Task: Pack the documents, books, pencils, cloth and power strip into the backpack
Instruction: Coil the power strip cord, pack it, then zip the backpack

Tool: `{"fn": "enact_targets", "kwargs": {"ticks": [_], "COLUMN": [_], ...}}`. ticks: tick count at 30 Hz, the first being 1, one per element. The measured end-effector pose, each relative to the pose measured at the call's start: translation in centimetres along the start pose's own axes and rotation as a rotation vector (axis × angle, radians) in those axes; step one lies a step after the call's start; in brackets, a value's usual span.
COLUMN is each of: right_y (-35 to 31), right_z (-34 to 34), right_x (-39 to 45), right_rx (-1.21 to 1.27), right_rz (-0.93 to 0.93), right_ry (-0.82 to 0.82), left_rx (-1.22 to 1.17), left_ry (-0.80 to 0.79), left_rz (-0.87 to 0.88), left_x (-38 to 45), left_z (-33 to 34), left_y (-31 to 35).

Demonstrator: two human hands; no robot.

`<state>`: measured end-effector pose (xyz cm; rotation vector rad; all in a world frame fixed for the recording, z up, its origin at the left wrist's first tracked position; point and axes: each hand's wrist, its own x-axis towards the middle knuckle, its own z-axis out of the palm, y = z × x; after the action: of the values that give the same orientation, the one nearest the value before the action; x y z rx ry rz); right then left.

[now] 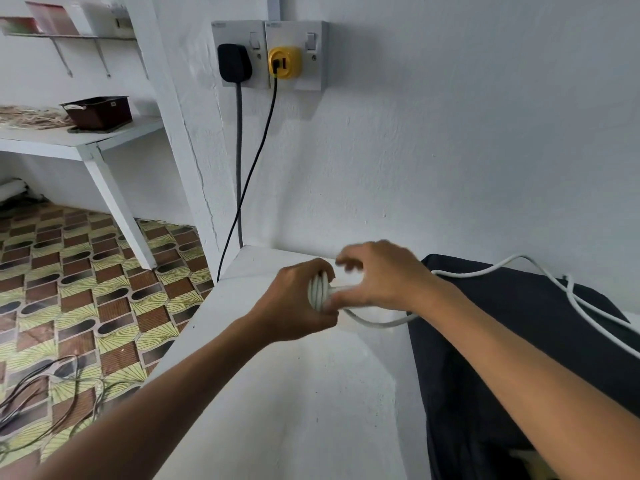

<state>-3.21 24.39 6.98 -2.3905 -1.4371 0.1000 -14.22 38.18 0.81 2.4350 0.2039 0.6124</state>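
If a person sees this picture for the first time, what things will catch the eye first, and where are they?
At the centre, the left hand grips a bundle of coiled white cable while the right hand pinches the loose end, which trails right over a black fabric. Higher on the wall, a bright yellow adapter sits in a socket beside a black plug. The patterned floor fills the lower left.

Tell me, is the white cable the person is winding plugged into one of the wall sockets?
No. The white cable trails off right across the dark cloth, while the wall sockets hold only a black plug and a yellow adapter.
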Motion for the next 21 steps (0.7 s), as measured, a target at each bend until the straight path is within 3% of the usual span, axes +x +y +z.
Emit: {"fn": "enact_targets", "kwargs": {"ticks": [2, 3, 4, 6, 9, 12, 16, 21], "right_y": [-0.6, -0.9, -1.1, -1.2, -0.8, -1.7, -2.8, -3.7], "right_z": [0.0, 0.2, 0.7, 2.6, 4.7, 4.4, 4.7, 5.2], "right_x": [-0.8, -1.4, -2.0, -2.6, -2.2, -1.2, -0.6, -1.1], "right_rx": [0.083, 0.145, 0.169, 0.081, -0.154, -0.049, -0.071, -0.092], "right_rz": [-0.285, -0.406, -0.478, -0.487, -0.244, -0.121, -0.093, -0.118], "right_ry": [0.535, 0.707, 0.751, 0.624, 0.393, 0.152, 0.217, 0.254], "left_rx": [-0.162, -0.232, -0.295, -0.389, -0.414, -0.397, -0.367, -0.223], "left_ry": [0.026, 0.05, 0.077, 0.121, 0.137, 0.139, 0.14, 0.253], "left_rz": [-0.138, -0.192, -0.238, -0.305, -0.3, -0.271, -0.241, -0.158], "left_x": [0.4, 0.6, 0.8, 1.3, 1.8, 1.9, 1.7, 1.1], "left_z": [-0.7, -1.2, -1.7, -3.1, -4.5, -4.9, -4.8, -3.4], "left_y": [-0.3, -0.6, -0.9, -1.5, -1.1, -0.4, 0.2, 0.8]}}
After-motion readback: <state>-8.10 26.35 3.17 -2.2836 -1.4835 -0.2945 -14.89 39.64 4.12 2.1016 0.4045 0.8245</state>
